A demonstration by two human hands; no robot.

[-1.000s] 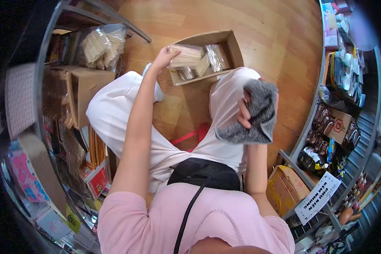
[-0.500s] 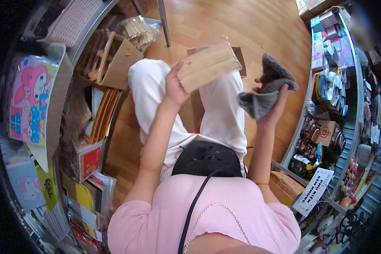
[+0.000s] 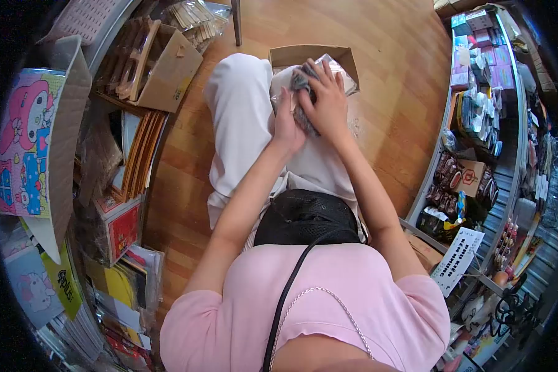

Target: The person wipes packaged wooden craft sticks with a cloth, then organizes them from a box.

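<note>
A crumpled grey cloth [image 3: 301, 80] is bunched between my two hands above my thigh. My left hand [image 3: 289, 124] closes on its left side, fingers pointing up. From the right, my right hand [image 3: 327, 102] lies over the cloth and grips it, with its fingertips partly apart. Just beyond them, an open cardboard box [image 3: 347, 57] stands on the floor. A clear plastic packet [image 3: 338, 67] shows in it, partly hidden by my right hand. The wooden pack cannot be made out clearly.
On the left are a cardboard box [image 3: 173, 73] of wooden items, bagged sticks [image 3: 195, 18], framed pieces [image 3: 144, 155] and a pink cartoon picture [image 3: 26, 142]. Shelves with packaged goods [image 3: 480, 68] and a printed sign [image 3: 458, 260] line the right. A metal leg [image 3: 237, 23] stands ahead.
My right hand has moved left with the grey cloth to meet my left hand. The wooden pack has left clear view. The box ahead shows more fully.
</note>
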